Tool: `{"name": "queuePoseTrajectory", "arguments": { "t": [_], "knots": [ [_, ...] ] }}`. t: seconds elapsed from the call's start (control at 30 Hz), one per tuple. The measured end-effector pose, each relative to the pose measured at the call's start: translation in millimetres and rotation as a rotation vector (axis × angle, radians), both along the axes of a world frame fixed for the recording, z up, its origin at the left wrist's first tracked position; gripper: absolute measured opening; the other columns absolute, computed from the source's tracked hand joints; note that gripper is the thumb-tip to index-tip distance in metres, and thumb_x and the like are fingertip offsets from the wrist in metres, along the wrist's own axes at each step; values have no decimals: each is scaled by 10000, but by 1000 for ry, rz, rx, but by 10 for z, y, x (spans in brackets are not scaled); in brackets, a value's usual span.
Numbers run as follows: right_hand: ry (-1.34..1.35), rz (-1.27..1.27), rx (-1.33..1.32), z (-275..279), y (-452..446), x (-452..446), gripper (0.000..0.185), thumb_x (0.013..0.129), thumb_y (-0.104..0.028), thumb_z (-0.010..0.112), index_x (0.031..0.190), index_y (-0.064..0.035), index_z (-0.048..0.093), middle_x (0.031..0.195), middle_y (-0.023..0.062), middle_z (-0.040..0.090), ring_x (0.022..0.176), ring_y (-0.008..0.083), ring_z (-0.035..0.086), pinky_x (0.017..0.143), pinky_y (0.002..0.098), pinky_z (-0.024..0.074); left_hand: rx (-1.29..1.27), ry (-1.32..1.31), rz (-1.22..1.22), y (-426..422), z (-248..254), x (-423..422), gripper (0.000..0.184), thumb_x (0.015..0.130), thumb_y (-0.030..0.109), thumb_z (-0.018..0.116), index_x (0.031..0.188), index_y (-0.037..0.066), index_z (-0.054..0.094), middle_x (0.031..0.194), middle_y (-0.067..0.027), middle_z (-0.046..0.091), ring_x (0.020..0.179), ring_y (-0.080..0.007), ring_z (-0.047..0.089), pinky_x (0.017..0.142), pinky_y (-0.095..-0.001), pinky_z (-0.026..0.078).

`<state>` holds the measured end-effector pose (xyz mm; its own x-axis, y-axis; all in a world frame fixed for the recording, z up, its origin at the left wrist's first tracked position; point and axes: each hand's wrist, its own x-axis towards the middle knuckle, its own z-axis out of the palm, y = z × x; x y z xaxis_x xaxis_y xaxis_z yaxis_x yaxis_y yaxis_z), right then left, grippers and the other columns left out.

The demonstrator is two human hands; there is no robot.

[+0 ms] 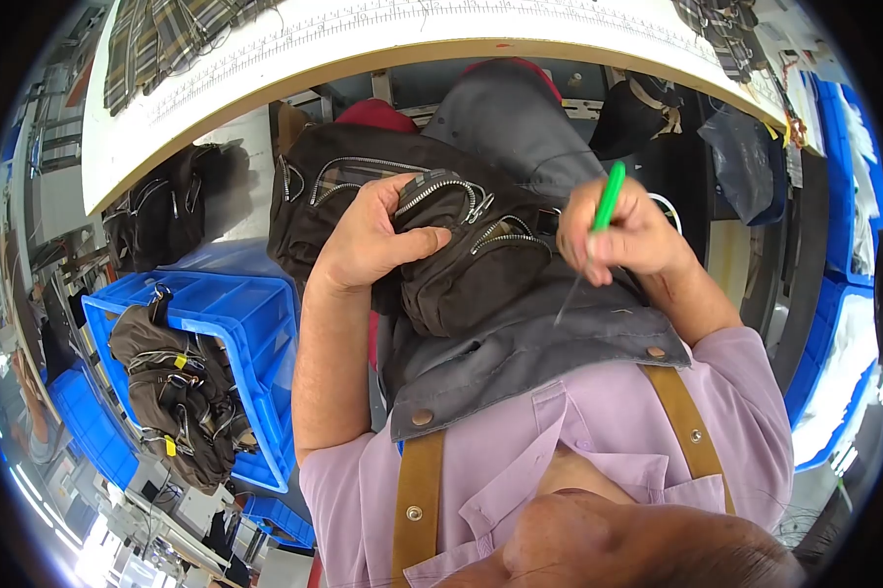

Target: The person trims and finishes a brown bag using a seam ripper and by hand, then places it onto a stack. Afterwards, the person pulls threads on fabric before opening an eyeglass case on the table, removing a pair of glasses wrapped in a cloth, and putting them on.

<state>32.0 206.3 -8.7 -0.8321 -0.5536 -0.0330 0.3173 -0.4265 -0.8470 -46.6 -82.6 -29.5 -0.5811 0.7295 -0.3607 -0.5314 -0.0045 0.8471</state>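
A dark brown bag (500, 279) with several silver zippers lies across my lap on the grey apron (539, 358). My left hand (387, 235) grips the bag beside a curved zipper, its thumb pressed on the fabric. Raised over the bag's right side, my right hand (622, 230) is closed round a tool with a green handle (609, 196). The tool's thin metal shaft points down toward the apron.
A white table (191, 122) with a printed ruler and plaid fabric pieces (167, 44) curves ahead. At the left, a blue crate (275, 382) holds dark bags (182, 392). More blue crates (848, 294) stand at the right. Another dark bag (157, 211) is below the table's left end.
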Motion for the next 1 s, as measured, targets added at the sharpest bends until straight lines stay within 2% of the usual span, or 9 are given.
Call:
{"name": "queuePoseTrajectory", "arguments": {
  "t": [0.07,0.1,0.2,0.23,0.47,0.77,1.0],
  "knots": [
    [-5,-178,33,49,-16,-96,165,956,-135,662,898,13,617,793,87,641,634,115,642,552,242,535,11,6,8,-8,-3,7,387,769,11,716,1143,-54,642,1044,-51,705,926,-88,628,867,-255,508],
    [-19,-220,110,115,-31,-86,107,944,-60,660,956,46,657,849,117,684,733,161,710,649,289,602,17,7,12,-11,-5,10,386,768,10,717,1141,-54,642,1044,-52,706,926,-87,628,867,-254,508],
    [193,-199,289,74,-176,-114,120,936,-16,655,1021,61,691,924,141,715,801,194,732,716,302,611,6,14,20,-17,3,7,395,765,12,722,1146,-54,641,1045,-54,707,931,-88,629,864,-257,509],
    [321,-189,368,47,-196,-129,141,951,-10,630,1050,57,705,986,151,727,866,207,738,762,305,608,0,16,21,-15,0,2,396,766,12,722,1148,-55,641,1047,-54,707,932,-88,629,862,-257,509],
    [262,-304,335,-118,-262,-90,145,965,-21,622,1058,52,706,975,148,729,891,212,739,783,298,601,-5,8,12,-35,-34,-7,397,770,-5,719,1156,-54,642,1055,-51,706,939,-89,631,863,-259,510],
    [303,-288,342,-144,-258,-88,144,960,-11,618,1056,47,708,958,147,735,876,209,739,752,294,599,-12,-18,25,-19,1,-4,398,768,-21,717,1158,-51,646,1054,-42,706,935,-85,633,864,-254,509],
    [272,-269,332,-160,-264,-90,147,966,-22,617,1059,46,708,961,149,734,885,213,736,774,302,598,4,-75,62,-14,23,-4,366,774,-29,699,1138,-56,667,1029,-52,721,918,-94,650,858,-254,516]
  ]
}}
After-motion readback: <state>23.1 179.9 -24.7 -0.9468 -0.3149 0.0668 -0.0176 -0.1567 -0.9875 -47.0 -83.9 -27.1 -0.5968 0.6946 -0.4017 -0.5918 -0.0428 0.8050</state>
